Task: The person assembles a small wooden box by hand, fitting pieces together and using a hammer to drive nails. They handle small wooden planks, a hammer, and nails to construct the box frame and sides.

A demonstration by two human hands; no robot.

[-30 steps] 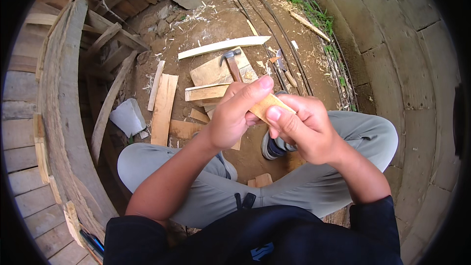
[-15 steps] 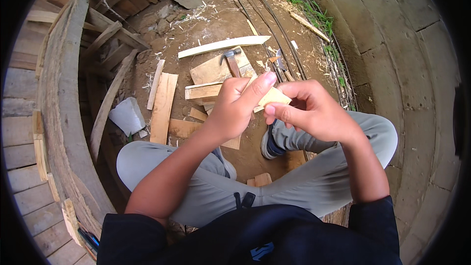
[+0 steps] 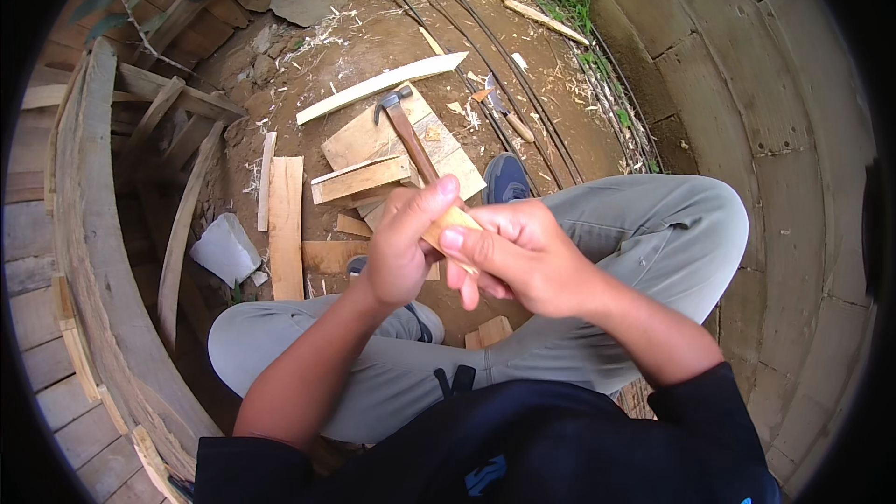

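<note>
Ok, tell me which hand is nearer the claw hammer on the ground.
Left. The left hand sits just below the hammer handle's end in the picture; the right hand is further to the right.

Both hands, left hand [image 3: 403,247] and right hand [image 3: 523,257], grip small wood piece [image 3: 455,221]; hammer [image 3: 408,131] on boards beyond.

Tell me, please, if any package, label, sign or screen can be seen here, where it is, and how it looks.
No package, sign or screen is in view.
Logo mark: on the front of the dark top at the lower edge; small, blue.
Small wood piece: bare and pale, no label, held between the left hand and right hand.
</note>
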